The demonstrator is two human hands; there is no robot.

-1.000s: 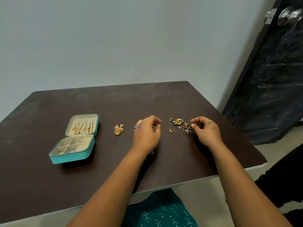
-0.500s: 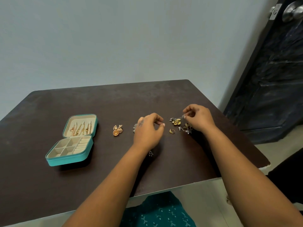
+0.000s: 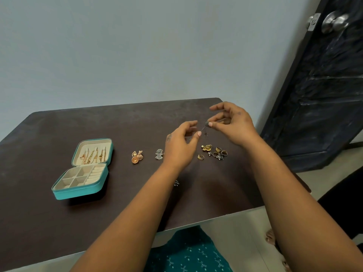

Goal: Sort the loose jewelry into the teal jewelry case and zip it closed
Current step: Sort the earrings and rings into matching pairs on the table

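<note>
Now your right hand [image 3: 231, 125] has lifted off the worktop [image 3: 59, 222], its grip pinching a small dark earring [image 3: 206, 123]. Your left hand [image 3: 179, 147] has risen to meet it, pinching the fine stem. The teal jewelry case [image 3: 86, 169] lies open, well apart at left.

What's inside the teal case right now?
Case: gold chains hang in the lid; the compartments facing the camera look empty. The ring-roll slots are too small to tell.

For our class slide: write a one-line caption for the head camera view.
Right hand pinches a small dark earring above the table, left hand beside it; teal case open.
</note>
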